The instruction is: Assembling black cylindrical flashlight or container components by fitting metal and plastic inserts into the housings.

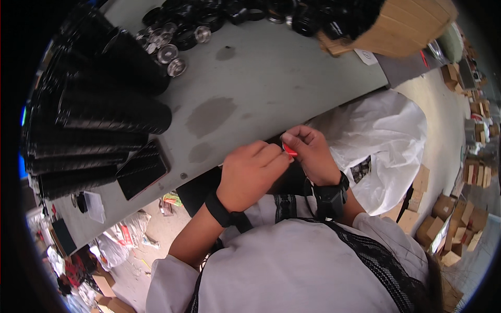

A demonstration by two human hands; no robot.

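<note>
My left hand (250, 173) and my right hand (314, 157) meet in front of me, just off the near edge of the table. A small red piece (290, 151) shows between my right thumb and fingers, which pinch it; its kind is not clear. My left fingers are curled, their tips close against the red piece. Whatever they grip is hidden behind the knuckles. Black bands circle both wrists, the right one with a watch (331, 200).
Stacked black ribbed cylinders (112, 107) crowd the table's left side, beside a dark phone (143, 169). Metal rings (168, 53) and black rings (211, 21) line the far edge near a cardboard box (409, 26). A white sack (389, 135) stands right; cartons (459, 224) lie beyond.
</note>
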